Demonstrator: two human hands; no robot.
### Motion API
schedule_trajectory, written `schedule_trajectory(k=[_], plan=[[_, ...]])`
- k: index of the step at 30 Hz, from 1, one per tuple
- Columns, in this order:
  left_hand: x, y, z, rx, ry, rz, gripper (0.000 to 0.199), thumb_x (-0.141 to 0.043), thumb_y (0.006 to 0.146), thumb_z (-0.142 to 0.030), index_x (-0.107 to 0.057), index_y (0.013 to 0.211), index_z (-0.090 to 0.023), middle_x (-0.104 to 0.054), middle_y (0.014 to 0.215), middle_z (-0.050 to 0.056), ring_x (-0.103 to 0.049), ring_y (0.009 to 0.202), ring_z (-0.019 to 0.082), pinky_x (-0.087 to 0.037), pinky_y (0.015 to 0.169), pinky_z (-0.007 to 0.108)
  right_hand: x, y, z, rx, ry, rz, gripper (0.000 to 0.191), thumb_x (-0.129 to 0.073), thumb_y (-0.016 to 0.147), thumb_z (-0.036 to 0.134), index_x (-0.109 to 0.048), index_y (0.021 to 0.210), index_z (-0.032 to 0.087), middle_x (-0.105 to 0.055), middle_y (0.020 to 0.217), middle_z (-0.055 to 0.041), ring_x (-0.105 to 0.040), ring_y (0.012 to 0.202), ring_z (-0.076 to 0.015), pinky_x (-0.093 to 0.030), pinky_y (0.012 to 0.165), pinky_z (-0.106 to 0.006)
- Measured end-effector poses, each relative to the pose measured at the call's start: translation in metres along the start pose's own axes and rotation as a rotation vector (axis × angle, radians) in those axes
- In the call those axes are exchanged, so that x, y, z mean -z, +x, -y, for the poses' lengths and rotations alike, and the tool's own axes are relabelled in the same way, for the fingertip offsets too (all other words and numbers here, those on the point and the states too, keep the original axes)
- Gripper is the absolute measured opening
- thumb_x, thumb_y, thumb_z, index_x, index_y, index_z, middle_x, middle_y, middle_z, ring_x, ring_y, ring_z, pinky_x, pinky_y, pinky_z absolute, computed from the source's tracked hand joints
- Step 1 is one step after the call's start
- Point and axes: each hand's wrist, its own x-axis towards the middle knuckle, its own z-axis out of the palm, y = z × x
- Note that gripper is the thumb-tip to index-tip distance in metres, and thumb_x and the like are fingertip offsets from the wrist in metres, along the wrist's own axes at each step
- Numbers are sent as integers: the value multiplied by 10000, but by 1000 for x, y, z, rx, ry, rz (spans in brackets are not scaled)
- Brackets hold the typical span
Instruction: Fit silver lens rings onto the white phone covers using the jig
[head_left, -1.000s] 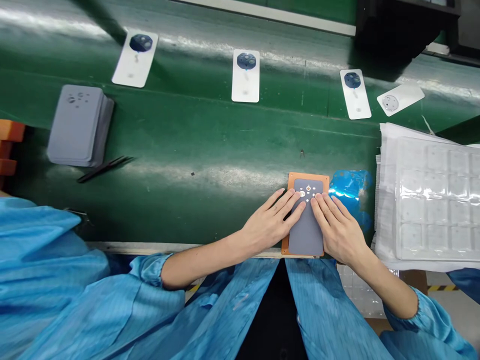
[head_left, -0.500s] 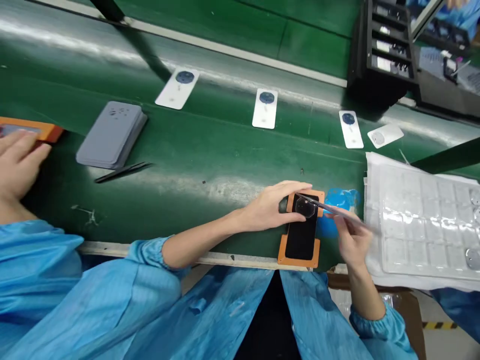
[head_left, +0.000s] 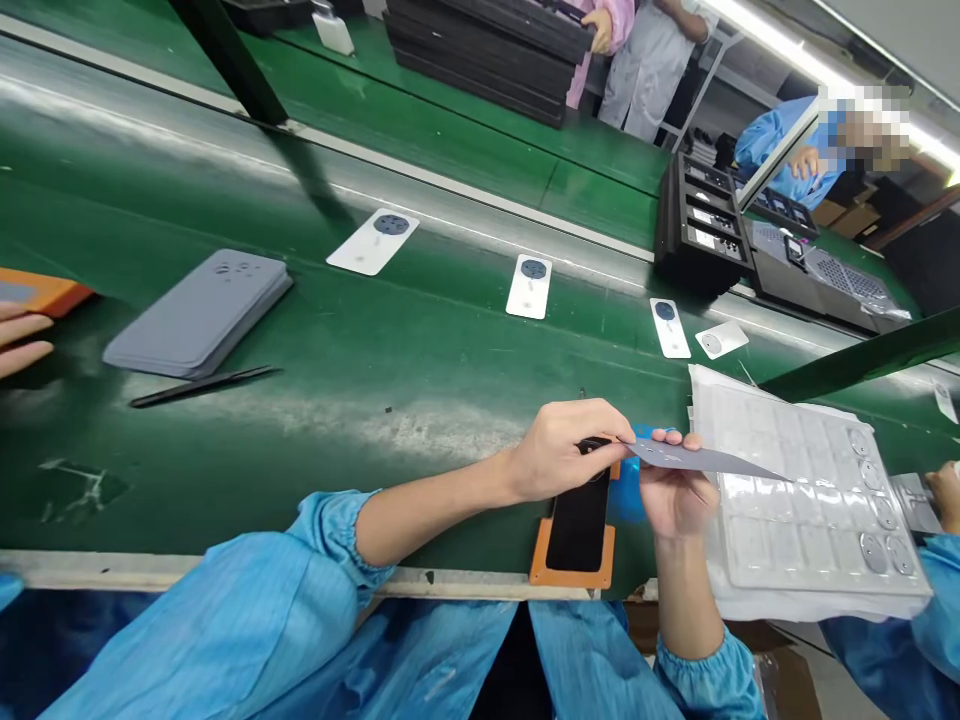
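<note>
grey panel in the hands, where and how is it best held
The grey panel is probably best pinched at the edge of its holed end, coming from the left as the left hand does, with the right hand steadying it from below: it is thin, flat, nearly edge-on, its other end jutting to the right.

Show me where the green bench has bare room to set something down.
A wide, scuffed bare patch of bench lies between the tweezers and the left hand, with a dark speck on it. Another lies between the grey stack and the white cards. It is crowded around the right hand, between the orange frame and the clear tray.
</note>
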Motion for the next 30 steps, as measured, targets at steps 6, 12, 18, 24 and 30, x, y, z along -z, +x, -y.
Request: schedule_trajectory(k=[6,12,18,24,30], plan=[[-10,1,-3,-182,120,-77,101,-640,924,-69,-675,958,-158,-764,882,74,-736,812,152,-622,782,251,-13,3,-6,-128,71,-12,183,-734,731,243,-612,856,298,-687,857,27,-692,898,-162,-604,855,-323],[-11,1,-2,-245,205,-124,106,-626,921,-70,-647,982,-154,-752,899,85,-727,816,171,-602,762,284,-24,6,-8,-217,183,3,249,-765,673,209,-613,853,291,-665,834,46,-675,851,-107,-590,797,-205],[-8,1,6,0,108,-145,81,-616,955,-120,-638,897,-172,-710,805,26,-662,739,136,-537,715,256,-31,8,-13,16,-80,-10,188,-819,731,318,-654,817,290,-699,828,27,-679,837,-173,-579,857,-368],[11,15,36,656,-109,-56,221,-700,884,-388,-665,912,-171,-719,889,40,-664,801,168,-513,695,268,-64,77,-10,205,-291,-21,305,-900,639,251,-698,865,208,-752,896,-3,-686,888,-169,-555,925,-350],[48,33,48,696,-232,-242,422,-766,822,-471,-650,1063,-145,-712,1075,104,-674,1008,218,-543,892,339,-97,158,-31,-118,-602,228,326,-790,778,473,-667,913,202,-759,899,-43,-715,926,-187,-591,832,-319]])
